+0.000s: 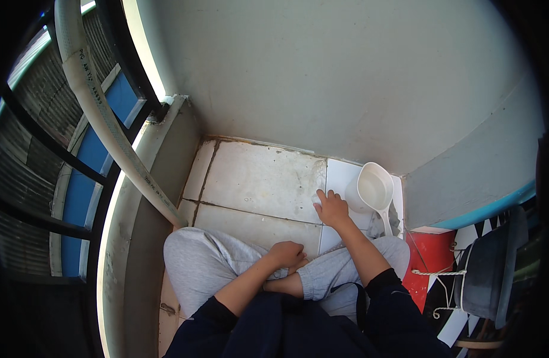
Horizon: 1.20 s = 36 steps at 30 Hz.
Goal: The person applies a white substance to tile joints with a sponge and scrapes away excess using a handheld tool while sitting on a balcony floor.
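Nearest the camera are the person's dark sleeves and bare forearms, coming up from the near edge over grey trousers (209, 268) bent at the knees, as of someone squatting or sitting low over the floor. The left hand (288, 255) is curled into a loose fist and rests on the knee, holding nothing that shows; it looks like a prop for balance. The right hand (331, 207) reaches farther out, fingers spread and palm down, pressed flat on the tiled floor (256, 179) right at the seam where the stained, greyish tiles meet 1 cleaner white tile (340, 176); I cannot tell whether a cloth or anything else lies under it. Just right of that hand, touching or nearly so, stands a white plastic dipper (374, 190), open side up, its handle pointing toward the near side, set within easy reach; it seems to hold water, though that is hard to make out. A bare grey wall (322, 77) closes the far side. On the left, a thick pale hose (107, 125) slants down from the far left to the floor beside a low parapet and dark railing. To the near right sit a red panel (426, 262) with white cord and a dark seat.
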Available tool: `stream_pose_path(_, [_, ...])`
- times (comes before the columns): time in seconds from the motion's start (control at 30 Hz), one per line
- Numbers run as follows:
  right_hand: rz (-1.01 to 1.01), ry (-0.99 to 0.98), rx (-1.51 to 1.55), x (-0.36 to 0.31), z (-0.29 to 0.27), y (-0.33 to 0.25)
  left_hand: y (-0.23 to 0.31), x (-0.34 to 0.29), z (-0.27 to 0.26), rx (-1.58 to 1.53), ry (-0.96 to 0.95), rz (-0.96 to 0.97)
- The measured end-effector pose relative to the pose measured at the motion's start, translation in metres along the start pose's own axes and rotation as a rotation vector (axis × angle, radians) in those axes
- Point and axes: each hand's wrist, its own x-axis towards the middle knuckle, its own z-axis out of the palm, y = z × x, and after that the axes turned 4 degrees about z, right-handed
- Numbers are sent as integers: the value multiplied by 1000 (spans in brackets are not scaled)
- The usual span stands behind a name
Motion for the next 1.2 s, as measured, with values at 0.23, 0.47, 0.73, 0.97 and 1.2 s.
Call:
stream_pose_path(0.23, [-36, -61, -135, -19, 18, -12, -1, 2, 1, -5, -11, -8])
stream_pose_path(0.47, [-54, 154, -324, 11, 44, -2, -5, 2, 7, -2, -2, 7])
stream_pose_path(0.73, [204, -6, -135, 112, 13, 16, -4, 2, 8, 1, 29, 20])
stream_pose_path(0.97, [-154, -137, -142, 55, 6, 14, -3, 1, 4, -13, 22, -4])
stream_pose_path(1.2, [-226, -119, -293, 1, 18, 11, -4, 2, 6, 14, 11, 2])
